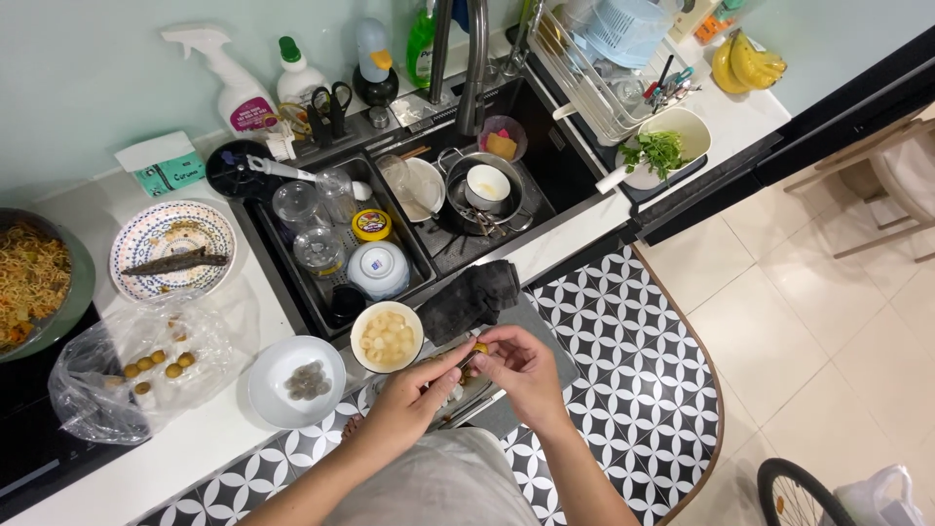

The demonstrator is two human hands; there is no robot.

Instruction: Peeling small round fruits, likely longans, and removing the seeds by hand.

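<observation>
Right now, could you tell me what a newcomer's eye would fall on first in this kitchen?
Both hands, left hand and right hand, meet over the counter edge at the bottom centre, fingers pinching a small yellow-brown fruit. Beside them sits a bowl of peeled pale fruit, and behind it the crowded sink full of dishes.

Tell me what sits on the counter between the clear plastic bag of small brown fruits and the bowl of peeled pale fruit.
In the head view, a white bowl holding dark seeds sits between the clear plastic bag and the bowl of peeled pale fruit.
</observation>
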